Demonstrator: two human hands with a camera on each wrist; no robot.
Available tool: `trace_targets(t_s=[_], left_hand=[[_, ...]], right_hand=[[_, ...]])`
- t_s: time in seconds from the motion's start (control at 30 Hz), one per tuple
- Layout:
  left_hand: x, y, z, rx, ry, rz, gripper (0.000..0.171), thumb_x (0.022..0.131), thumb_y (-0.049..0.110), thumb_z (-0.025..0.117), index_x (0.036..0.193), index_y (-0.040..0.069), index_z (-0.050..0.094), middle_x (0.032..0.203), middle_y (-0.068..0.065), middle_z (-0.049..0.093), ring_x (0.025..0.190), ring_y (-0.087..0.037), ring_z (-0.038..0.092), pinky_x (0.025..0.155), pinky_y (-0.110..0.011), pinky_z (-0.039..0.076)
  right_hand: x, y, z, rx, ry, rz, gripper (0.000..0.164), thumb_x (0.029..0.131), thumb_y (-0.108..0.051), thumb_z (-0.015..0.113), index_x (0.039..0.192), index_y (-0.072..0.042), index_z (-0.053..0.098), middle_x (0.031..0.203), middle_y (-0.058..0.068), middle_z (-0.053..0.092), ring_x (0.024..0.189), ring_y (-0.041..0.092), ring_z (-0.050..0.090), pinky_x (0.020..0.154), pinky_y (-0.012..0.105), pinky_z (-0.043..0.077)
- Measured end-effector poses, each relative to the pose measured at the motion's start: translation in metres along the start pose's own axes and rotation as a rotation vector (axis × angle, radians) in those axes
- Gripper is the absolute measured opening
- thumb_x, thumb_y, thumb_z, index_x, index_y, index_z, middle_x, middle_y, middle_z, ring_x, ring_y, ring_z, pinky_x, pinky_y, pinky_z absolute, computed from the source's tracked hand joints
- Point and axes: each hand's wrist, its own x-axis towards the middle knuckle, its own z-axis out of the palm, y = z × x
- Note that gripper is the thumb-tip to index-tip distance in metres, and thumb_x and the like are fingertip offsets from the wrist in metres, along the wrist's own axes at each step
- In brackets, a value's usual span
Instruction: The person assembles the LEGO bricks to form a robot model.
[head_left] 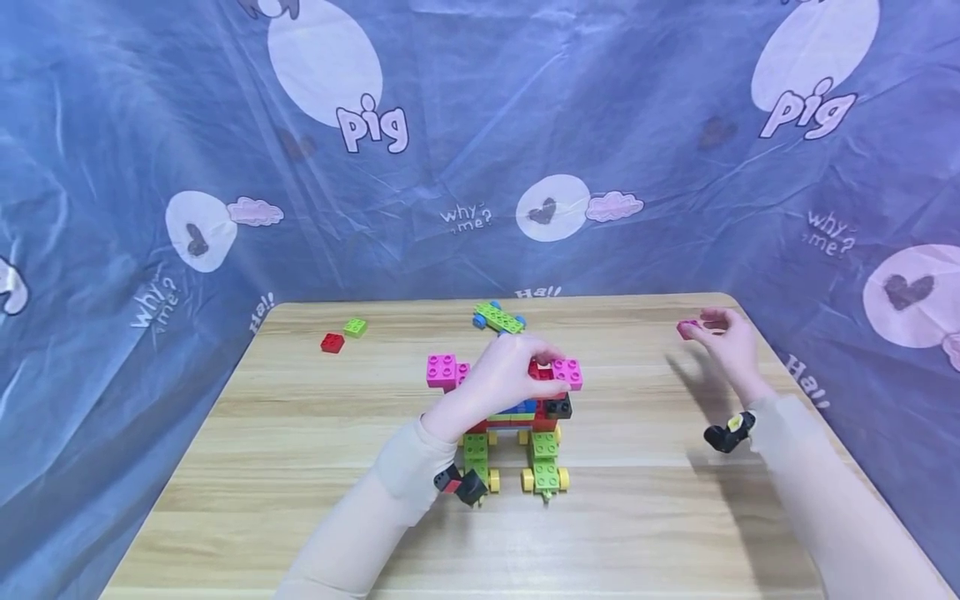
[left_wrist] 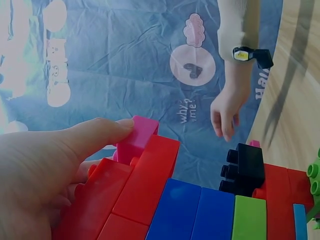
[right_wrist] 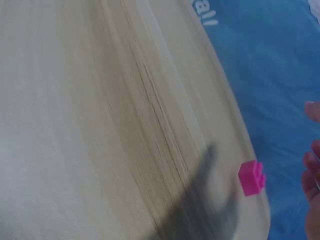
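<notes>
My left hand point(head_left: 501, 373) reaches over a toy built of stacked bricks, its thumb and fingers pinching a pink brick point(head_left: 567, 375) at the top right. In the left wrist view, the thumb presses that pink brick point(left_wrist: 139, 136), which sits against red bricks point(left_wrist: 150, 175). Blue bricks point(left_wrist: 182, 205) and a black brick point(left_wrist: 250, 165) belong to the same build. Far to the right, my right hand point(head_left: 731, 350) hovers with fingers extended near a loose pink brick point(head_left: 686, 330). The right wrist view shows this brick point(right_wrist: 251, 178) on the table, apart from the fingers.
Green bricks with yellow wheels point(head_left: 545, 477) form the build's lower part, on the wooden table point(head_left: 645, 525). A green plate with blue wheels point(head_left: 498, 317) stands behind it. A red brick point(head_left: 332, 342) and a lime brick point(head_left: 355, 327) lie back left. Blue printed cloth point(head_left: 450, 125) surrounds the table.
</notes>
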Motion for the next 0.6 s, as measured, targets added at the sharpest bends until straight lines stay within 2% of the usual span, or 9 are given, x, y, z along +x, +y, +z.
trace_targets(t_s=[0.07, 0.17, 0.37, 0.5, 0.6], left_hand=[[0.000, 0.000, 0.001, 0.000, 0.000, 0.002, 0.043, 0.082, 0.036, 0.077, 0.118, 0.014, 0.069, 0.115, 0.000, 0.071, 0.107, -0.012, 0.065, 0.091, -0.023, 0.051], [0.000, 0.001, 0.001, -0.004, 0.003, 0.009, 0.042, 0.082, 0.035, 0.077, 0.117, 0.013, 0.069, 0.114, -0.001, 0.071, 0.107, -0.013, 0.065, 0.091, -0.025, 0.051], [0.000, 0.001, 0.001, 0.000, 0.005, 0.011, 0.043, 0.082, 0.035, 0.077, 0.118, 0.013, 0.069, 0.116, -0.001, 0.070, 0.109, -0.013, 0.064, 0.092, -0.024, 0.051], [-0.001, 0.000, 0.002, 0.005, 0.013, 0.007, 0.043, 0.082, 0.035, 0.077, 0.118, 0.013, 0.069, 0.117, -0.001, 0.070, 0.110, -0.013, 0.064, 0.092, -0.024, 0.051], [-0.002, 0.000, 0.003, 0.001, 0.016, 0.006, 0.043, 0.082, 0.035, 0.076, 0.118, 0.013, 0.069, 0.117, -0.001, 0.070, 0.109, -0.013, 0.064, 0.092, -0.024, 0.051]], right_hand=[[0.002, 0.004, -0.001, -0.026, -0.017, 0.025, 0.051, 0.085, -0.021, 0.073, 0.121, 0.010, 0.055, 0.100, 0.011, 0.062, 0.077, -0.011, 0.046, 0.066, 0.004, 0.039], [0.005, 0.009, -0.002, -0.062, -0.039, 0.052, 0.054, 0.086, -0.024, 0.072, 0.125, 0.009, 0.054, 0.111, 0.026, 0.059, 0.077, -0.012, 0.043, 0.066, 0.006, 0.038], [0.009, 0.017, 0.002, -0.078, -0.095, 0.084, 0.057, 0.089, -0.028, 0.068, 0.130, 0.008, 0.049, 0.117, 0.027, 0.058, 0.079, -0.009, 0.044, 0.071, 0.011, 0.039], [0.009, 0.024, 0.006, -0.075, -0.133, 0.087, 0.058, 0.090, -0.027, 0.068, 0.131, 0.008, 0.046, 0.120, 0.028, 0.054, 0.094, 0.012, 0.050, 0.077, 0.018, 0.039], [0.010, 0.031, 0.007, -0.088, -0.152, 0.086, 0.059, 0.091, -0.026, 0.066, 0.132, 0.010, 0.045, 0.124, 0.030, 0.050, 0.107, 0.032, 0.047, 0.084, 0.029, 0.037]])
